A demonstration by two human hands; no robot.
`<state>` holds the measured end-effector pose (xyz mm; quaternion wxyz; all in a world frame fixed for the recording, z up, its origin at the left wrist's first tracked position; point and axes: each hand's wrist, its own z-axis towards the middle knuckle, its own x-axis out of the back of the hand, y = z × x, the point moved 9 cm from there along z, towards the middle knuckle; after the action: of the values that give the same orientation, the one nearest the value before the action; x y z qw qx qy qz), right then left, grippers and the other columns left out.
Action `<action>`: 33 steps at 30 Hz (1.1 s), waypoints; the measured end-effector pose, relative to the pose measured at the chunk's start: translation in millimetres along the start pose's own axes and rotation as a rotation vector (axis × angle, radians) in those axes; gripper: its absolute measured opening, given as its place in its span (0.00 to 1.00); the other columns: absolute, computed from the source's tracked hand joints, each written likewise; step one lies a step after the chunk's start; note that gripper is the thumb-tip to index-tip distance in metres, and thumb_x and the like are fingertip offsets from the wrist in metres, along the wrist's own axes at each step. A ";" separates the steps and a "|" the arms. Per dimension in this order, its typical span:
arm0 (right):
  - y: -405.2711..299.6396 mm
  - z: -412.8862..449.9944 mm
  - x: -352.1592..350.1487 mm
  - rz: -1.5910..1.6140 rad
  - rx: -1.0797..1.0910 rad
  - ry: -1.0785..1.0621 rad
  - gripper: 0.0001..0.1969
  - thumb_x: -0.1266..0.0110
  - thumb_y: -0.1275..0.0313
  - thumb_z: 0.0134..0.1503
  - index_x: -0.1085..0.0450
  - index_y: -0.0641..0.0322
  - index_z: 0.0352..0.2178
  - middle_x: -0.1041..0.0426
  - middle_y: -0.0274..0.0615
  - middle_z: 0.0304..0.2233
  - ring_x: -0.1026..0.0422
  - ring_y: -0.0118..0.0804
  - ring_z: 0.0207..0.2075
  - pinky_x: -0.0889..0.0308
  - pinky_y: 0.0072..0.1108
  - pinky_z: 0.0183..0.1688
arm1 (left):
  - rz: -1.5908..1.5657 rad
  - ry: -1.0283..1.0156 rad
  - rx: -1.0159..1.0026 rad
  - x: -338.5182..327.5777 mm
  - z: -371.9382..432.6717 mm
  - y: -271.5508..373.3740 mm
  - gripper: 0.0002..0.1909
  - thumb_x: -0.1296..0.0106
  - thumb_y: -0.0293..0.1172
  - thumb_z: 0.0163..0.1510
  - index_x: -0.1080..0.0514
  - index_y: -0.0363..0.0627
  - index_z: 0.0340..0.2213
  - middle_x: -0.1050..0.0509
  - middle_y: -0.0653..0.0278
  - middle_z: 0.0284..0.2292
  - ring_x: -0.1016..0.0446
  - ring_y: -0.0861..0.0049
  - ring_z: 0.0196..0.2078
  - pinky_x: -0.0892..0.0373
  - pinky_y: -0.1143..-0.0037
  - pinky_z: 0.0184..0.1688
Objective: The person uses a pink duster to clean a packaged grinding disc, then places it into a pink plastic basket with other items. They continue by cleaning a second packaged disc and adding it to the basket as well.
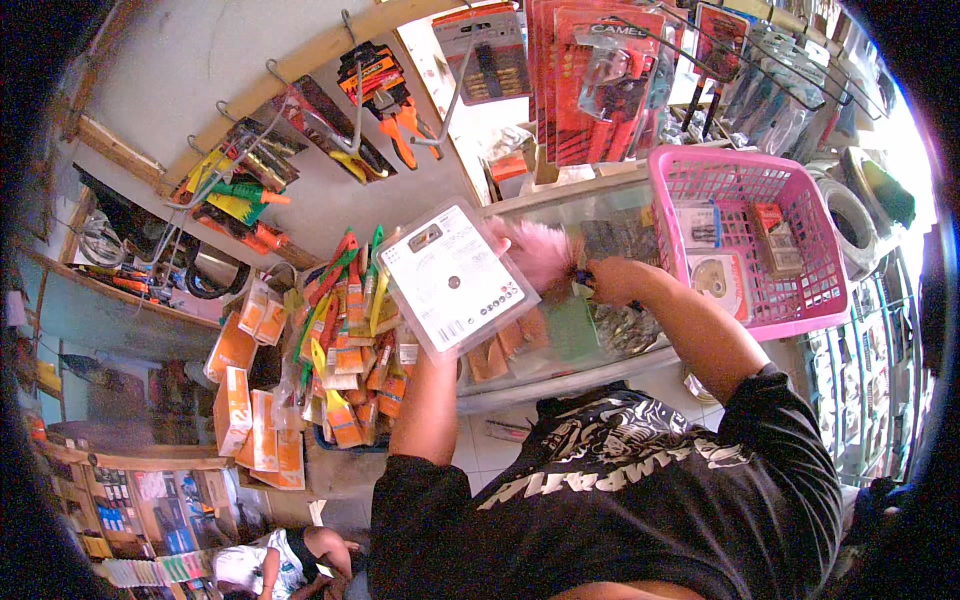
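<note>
My left hand (501,245) is shut on a clear plastic blister pack with a white printed card (454,281); most of the hand is hidden behind the pack. Right of the pack, my right hand (616,280) grips a pink feather duster (536,251) near the base of its blurred plumes. Pack and duster are both above a glass-topped display case (555,367). A pink plastic basket (806,326) sits close to the right forearm, with several packaged items inside.
Paintbrushes (349,337) and orange boxes (259,435) crowd the left side. Packaged tools (600,90) hang from metal hooks above the case. Coiled hose or cable (844,210) lies beyond the basket. A seated person (289,559) is at the lower left.
</note>
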<state>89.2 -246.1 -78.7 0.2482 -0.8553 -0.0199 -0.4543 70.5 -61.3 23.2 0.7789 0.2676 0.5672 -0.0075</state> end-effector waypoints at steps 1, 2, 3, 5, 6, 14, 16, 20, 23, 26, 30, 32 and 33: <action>0.6 0.0 -1.9 -0.002 -0.002 -0.004 0.17 0.48 0.66 0.40 0.37 0.65 0.32 0.30 0.56 0.27 0.30 0.53 0.32 0.36 0.36 0.34 | 0.004 0.005 -0.023 -3.0 1.5 2.7 0.39 0.70 0.62 0.48 0.49 0.45 0.52 0.46 0.48 0.52 0.46 0.50 0.53 0.44 0.58 0.51; -2.7 0.7 -5.2 -0.050 0.046 -0.016 0.17 0.49 0.66 0.40 0.37 0.65 0.31 0.30 0.56 0.27 0.30 0.53 0.32 0.36 0.36 0.34 | 0.008 0.010 -0.046 -3.4 2.1 5.1 0.39 0.69 0.62 0.48 0.48 0.45 0.52 0.45 0.47 0.51 0.46 0.49 0.52 0.43 0.58 0.50; -7.0 0.4 -8.8 -0.095 0.096 -0.029 0.16 0.49 0.67 0.40 0.36 0.65 0.31 0.30 0.56 0.27 0.30 0.53 0.32 0.36 0.36 0.34 | 0.005 0.014 -0.045 -1.3 0.5 5.6 0.39 0.69 0.62 0.48 0.48 0.45 0.52 0.45 0.47 0.51 0.46 0.49 0.52 0.43 0.58 0.50; -7.8 -0.7 -13.0 -0.125 0.104 -0.049 0.15 0.49 0.67 0.40 0.35 0.65 0.30 0.30 0.56 0.26 0.30 0.53 0.32 0.36 0.36 0.34 | 0.007 0.165 -0.113 17.8 -3.8 13.5 0.39 0.69 0.63 0.47 0.46 0.45 0.51 0.42 0.46 0.48 0.41 0.47 0.48 0.38 0.58 0.45; -10.1 -1.5 -14.6 -0.154 0.114 -0.064 0.15 0.49 0.67 0.40 0.35 0.64 0.30 0.30 0.56 0.26 0.30 0.53 0.31 0.36 0.36 0.34 | 0.005 0.201 -0.128 23.6 -5.1 16.9 0.39 0.69 0.63 0.47 0.46 0.45 0.51 0.41 0.46 0.48 0.41 0.48 0.47 0.38 0.58 0.44; -19.4 -7.2 -6.2 -0.133 0.127 -0.026 0.14 0.49 0.65 0.42 0.34 0.66 0.28 0.30 0.55 0.25 0.30 0.54 0.30 0.36 0.36 0.34 | -0.027 0.068 0.227 27.9 -9.8 -13.5 0.39 0.69 0.63 0.46 0.45 0.44 0.50 0.37 0.47 0.43 0.36 0.52 0.40 0.34 0.59 0.37; -6.2 -0.3 -11.6 -0.101 0.109 -0.002 0.14 0.49 0.65 0.42 0.34 0.66 0.28 0.30 0.55 0.25 0.31 0.54 0.30 0.36 0.37 0.34 | -0.045 0.088 0.283 19.3 -1.2 -20.7 0.39 0.69 0.63 0.46 0.44 0.44 0.49 0.36 0.48 0.41 0.35 0.54 0.37 0.33 0.61 0.33; -20.1 -5.4 -5.4 -0.091 0.139 -0.009 0.16 0.49 0.62 0.43 0.34 0.67 0.28 0.30 0.56 0.26 0.31 0.54 0.31 0.36 0.37 0.34 | -0.086 0.211 0.456 65.2 -15.6 -36.0 0.39 0.67 0.64 0.45 0.42 0.44 0.48 0.33 0.51 0.32 0.35 0.65 0.24 0.35 0.69 0.22; -33.7 -12.2 2.8 -0.065 0.176 -0.008 0.17 0.49 0.61 0.44 0.35 0.66 0.29 0.30 0.55 0.26 0.31 0.54 0.31 0.37 0.37 0.35 | -0.213 0.222 0.712 106.1 -42.6 -64.5 0.31 0.60 0.58 0.47 0.38 0.44 0.43 0.35 0.59 0.26 0.41 0.75 0.17 0.41 0.78 0.18; -30.4 -20.0 10.1 -0.053 0.140 -0.028 0.17 0.49 0.61 0.45 0.34 0.64 0.31 0.30 0.55 0.27 0.31 0.54 0.32 0.37 0.37 0.35 | 0.758 0.440 0.471 126.4 -19.7 -41.3 0.27 0.58 0.54 0.49 0.37 0.41 0.39 0.33 0.57 0.28 0.36 0.70 0.27 0.39 0.75 0.30; -34.0 -21.6 12.1 -0.020 0.131 -0.006 0.17 0.50 0.60 0.45 0.35 0.61 0.33 0.30 0.54 0.29 0.32 0.54 0.34 0.37 0.37 0.36 | 1.517 0.648 0.420 141.8 -21.3 -6.9 0.29 0.57 0.53 0.49 0.36 0.33 0.37 0.29 0.50 0.32 0.31 0.64 0.37 0.39 0.73 0.42; -36.2 -20.9 10.9 0.000 0.159 -0.003 0.17 0.50 0.61 0.46 0.35 0.62 0.34 0.30 0.55 0.30 0.32 0.54 0.34 0.37 0.36 0.37 | 1.908 0.677 0.380 142.7 -21.8 3.9 0.29 0.55 0.50 0.48 0.37 0.31 0.37 0.31 0.41 0.35 0.32 0.54 0.39 0.39 0.67 0.42; -36.2 -21.6 12.1 0.014 0.183 0.007 0.17 0.50 0.61 0.46 0.35 0.62 0.35 0.30 0.55 0.31 0.32 0.53 0.34 0.37 0.36 0.38 | 1.907 0.669 0.388 144.2 -21.2 1.6 0.29 0.55 0.50 0.48 0.37 0.31 0.37 0.31 0.41 0.35 0.32 0.54 0.39 0.39 0.67 0.42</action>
<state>70.4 -226.3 -44.4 0.3284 -0.8275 -0.0545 -0.4521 103.7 -8.8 -108.7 0.2063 0.7162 0.2959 0.5975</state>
